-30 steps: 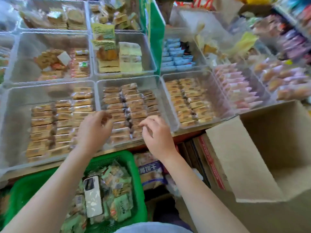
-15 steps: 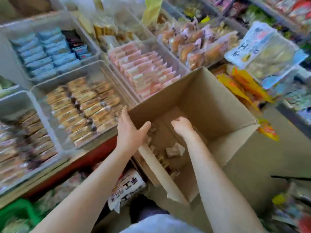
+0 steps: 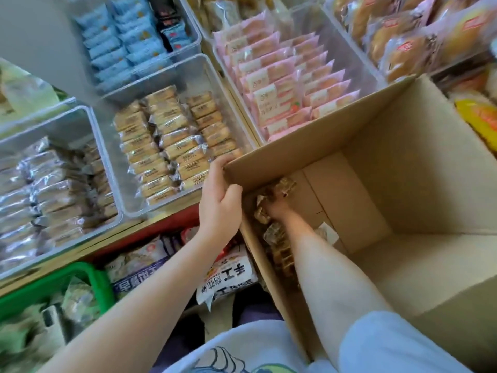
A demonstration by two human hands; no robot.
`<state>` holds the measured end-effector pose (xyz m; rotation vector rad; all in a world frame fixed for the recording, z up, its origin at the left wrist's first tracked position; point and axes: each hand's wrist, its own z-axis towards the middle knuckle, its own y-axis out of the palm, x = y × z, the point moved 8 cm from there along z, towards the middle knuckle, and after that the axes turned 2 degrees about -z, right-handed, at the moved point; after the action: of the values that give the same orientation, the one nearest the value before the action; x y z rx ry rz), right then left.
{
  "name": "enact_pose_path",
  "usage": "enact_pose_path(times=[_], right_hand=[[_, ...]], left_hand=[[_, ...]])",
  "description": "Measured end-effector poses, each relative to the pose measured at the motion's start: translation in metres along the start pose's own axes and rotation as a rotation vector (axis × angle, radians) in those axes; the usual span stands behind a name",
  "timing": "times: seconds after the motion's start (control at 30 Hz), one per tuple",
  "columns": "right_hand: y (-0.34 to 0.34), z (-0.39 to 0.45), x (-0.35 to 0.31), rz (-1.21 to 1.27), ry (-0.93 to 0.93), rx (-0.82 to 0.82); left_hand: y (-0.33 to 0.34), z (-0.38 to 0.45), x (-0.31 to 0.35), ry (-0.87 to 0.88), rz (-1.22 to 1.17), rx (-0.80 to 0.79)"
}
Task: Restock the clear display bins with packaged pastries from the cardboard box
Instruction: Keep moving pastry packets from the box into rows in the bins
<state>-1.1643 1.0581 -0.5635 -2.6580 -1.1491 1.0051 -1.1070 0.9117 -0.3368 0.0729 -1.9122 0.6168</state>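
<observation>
The open cardboard box [image 3: 403,135] stands at the right, below the shelf edge. My left hand [image 3: 219,200] grips its near-left corner, thumb inside and fingers outside. Down at the box's bottom my right hand [image 3: 275,207] lies among several small wrapped pastries [image 3: 279,184] along the left wall; its fingers are hidden among them, so a grasp cannot be made out. Clear display bins sit on the shelf: one with tan wrapped pastries [image 3: 172,141], and one with silvery-wrapped pastries [image 3: 53,189] to the left.
A bin of pink packets [image 3: 285,76] lies behind the box, blue packets [image 3: 121,41] further back, bagged buns [image 3: 403,36] at top right. A green basket [image 3: 53,286] of snacks sits at lower left. Printed bags [image 3: 226,275] lie under the shelf.
I turned from the bins to the box. My left hand took hold of the box's corner, and my right hand went deeper, down to the pastries at the bottom.
</observation>
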Motion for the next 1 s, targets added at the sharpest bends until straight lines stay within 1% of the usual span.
enact_pose_path(times=[0.07,0.13,0.2,0.3,0.37,0.43,0.5,0.57,0.6,0.63,0.67,0.7,0.73,0.77,0.8,0.87,0.93,1.0], right_hand=[[0.0,0.018,0.017,0.009,0.033,0.05],[-0.01,0.0,0.009,0.049,0.053,0.084],[-0.019,-0.026,-0.01,0.138,0.04,0.062],[-0.035,-0.075,-0.034,0.283,0.048,-0.074],[-0.054,-0.115,-0.056,0.324,-0.009,-0.152],[-0.072,-0.161,-0.079,0.322,-0.118,-0.209],[-0.08,-0.206,-0.096,0.339,-0.233,-0.268],[-0.071,-0.246,-0.113,0.451,-0.325,-0.401],[-0.058,-0.263,-0.125,0.528,-0.374,-0.511],[-0.042,-0.278,-0.139,0.592,-0.422,-0.625],[-0.023,-0.288,-0.154,0.628,-0.463,-0.718],[-0.002,-0.295,-0.168,0.641,-0.494,-0.785],[0.021,-0.299,-0.183,0.644,-0.501,-0.836],[0.044,-0.302,-0.196,0.634,-0.493,-0.866],[0.07,-0.303,-0.21,0.602,-0.482,-0.878],[0.126,-0.297,-0.233,0.462,-0.467,-0.81],[0.188,-0.29,-0.256,0.273,-0.491,-0.651],[0.257,-0.293,-0.278,0.059,-0.568,-0.481]], left_hand=[[0.001,0.0,-0.001,0.003,0.007,-0.006],[0.002,0.002,-0.002,0.0,0.001,-0.017],[0.003,0.002,-0.002,-0.001,-0.002,-0.018],[0.004,0.002,-0.001,0.007,-0.009,-0.028],[0.003,0.003,-0.002,-0.009,-0.005,-0.078],[-0.002,0.003,0.001,0.001,0.04,-0.177],[-0.018,-0.005,0.014,0.092,0.106,-0.244],[-0.043,-0.017,0.031,0.211,0.07,-0.289],[-0.056,-0.024,0.037,0.241,-0.005,-0.351],[-0.07,-0.03,0.038,0.235,-0.115,-0.43],[-0.085,-0.036,0.037,0.203,-0.25,-0.5],[-0.104,-0.039,0.032,0.147,-0.366,-0.534],[-0.126,-0.041,0.025,0.106,-0.458,-0.544],[-0.153,-0.044,0.017,0.081,-0.496,-0.518],[-0.184,-0.047,0.006,0.064,-0.489,-0.45],[-0.251,-0.052,-0.025,0.06,-0.388,-0.283],[-0.314,-0.062,-0.064,0.025,-0.321,-0.169],[-0.371,-0.073,-0.107,-0.038,-0.308,-0.076]])
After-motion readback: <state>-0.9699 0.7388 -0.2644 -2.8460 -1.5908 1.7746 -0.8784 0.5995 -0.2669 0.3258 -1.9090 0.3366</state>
